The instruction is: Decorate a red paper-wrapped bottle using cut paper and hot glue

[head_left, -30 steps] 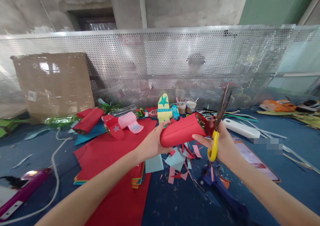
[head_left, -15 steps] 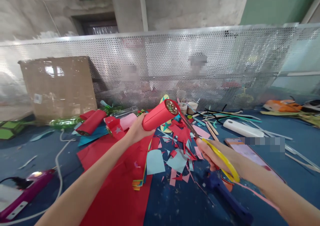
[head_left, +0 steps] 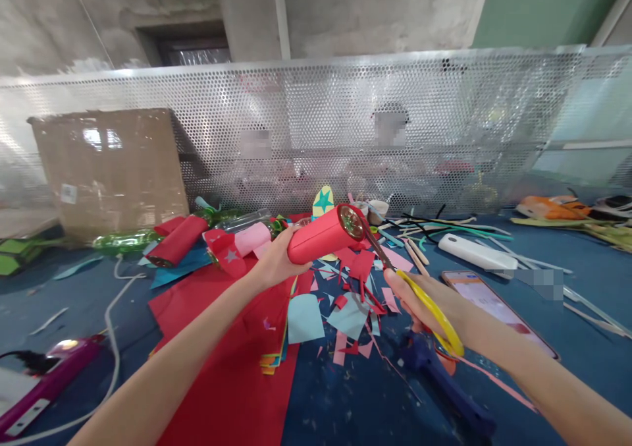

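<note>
My left hand [head_left: 276, 259] is wrapped round a bottle covered in red paper [head_left: 318, 235], which tilts up to the right. Its round end, showing clear green-tinted plastic, faces right. My right hand [head_left: 419, 301] grips yellow-handled scissors [head_left: 434, 311], their blades pointing up and left to the rim of the red paper at that end. Whether the blades are parted I cannot tell. Beneath, cut scraps of red, pink and light blue paper [head_left: 306, 317] litter the blue table. Large red paper sheets [head_left: 237, 380] lie under my left forearm.
A dark blue glue gun [head_left: 449, 387] and a phone [head_left: 496, 311] lie on the right. Another red-wrapped roll [head_left: 178, 240] and a green bottle [head_left: 126, 240] are at left. A purple power strip [head_left: 54, 380] sits front left. Behind stand a cardboard sheet [head_left: 108, 176] and a perforated metal screen [head_left: 316, 136].
The red-wrapped bottle has moved slightly right and down in my left hand. The scissors stay at its rim. The whole view has shifted a little.
</note>
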### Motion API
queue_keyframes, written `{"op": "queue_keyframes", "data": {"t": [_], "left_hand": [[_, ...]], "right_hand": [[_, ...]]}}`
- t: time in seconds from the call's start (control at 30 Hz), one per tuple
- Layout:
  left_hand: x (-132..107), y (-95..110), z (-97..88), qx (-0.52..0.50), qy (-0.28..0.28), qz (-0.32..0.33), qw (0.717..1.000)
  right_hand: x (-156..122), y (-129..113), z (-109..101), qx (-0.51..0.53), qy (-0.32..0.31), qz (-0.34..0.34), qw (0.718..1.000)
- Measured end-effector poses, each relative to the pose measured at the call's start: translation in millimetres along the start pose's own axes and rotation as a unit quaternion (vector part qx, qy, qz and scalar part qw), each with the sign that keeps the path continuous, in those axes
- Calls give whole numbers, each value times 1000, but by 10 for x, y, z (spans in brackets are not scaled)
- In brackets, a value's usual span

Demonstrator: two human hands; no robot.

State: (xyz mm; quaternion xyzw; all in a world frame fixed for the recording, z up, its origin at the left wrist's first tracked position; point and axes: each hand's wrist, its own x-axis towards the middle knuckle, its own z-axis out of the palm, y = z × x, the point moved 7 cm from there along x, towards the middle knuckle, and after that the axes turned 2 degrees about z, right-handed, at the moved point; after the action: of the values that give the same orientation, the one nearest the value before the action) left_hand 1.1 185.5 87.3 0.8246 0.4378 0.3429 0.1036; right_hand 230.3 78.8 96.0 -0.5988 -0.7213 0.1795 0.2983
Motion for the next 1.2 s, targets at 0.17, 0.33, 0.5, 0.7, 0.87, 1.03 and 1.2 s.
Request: {"op": "queue_keyframes", "data": {"t": [0.17, 0.33, 0.5, 0.7, 0.87, 1.03, 1.2], "left_hand": [[-24, 124, 69, 1, -22, 24, 999], [-48, 183, 102, -15, -28, 22, 999], [-53, 212, 124, -30, -41, 25, 998], [-43, 225, 112, -53, -59, 24, 997], [-45, 197, 115, -74, -84, 17, 994], [-49, 162, 136, -100, -124, 15, 987], [-82, 100, 134, -139, -180, 7, 974]], "right_hand": [[30, 114, 93, 21, -50, 25, 998], [23, 100, 80, 21, -47, 43, 998], [45, 80, 73, 6, -38, 21, 999], [92, 85, 24, -25, 25, -14, 999], [116, 109, 1, -37, 49, -4, 998], [90, 111, -18, -31, 45, 6, 998], [88, 126, -43, -53, 49, -8, 997]]}}
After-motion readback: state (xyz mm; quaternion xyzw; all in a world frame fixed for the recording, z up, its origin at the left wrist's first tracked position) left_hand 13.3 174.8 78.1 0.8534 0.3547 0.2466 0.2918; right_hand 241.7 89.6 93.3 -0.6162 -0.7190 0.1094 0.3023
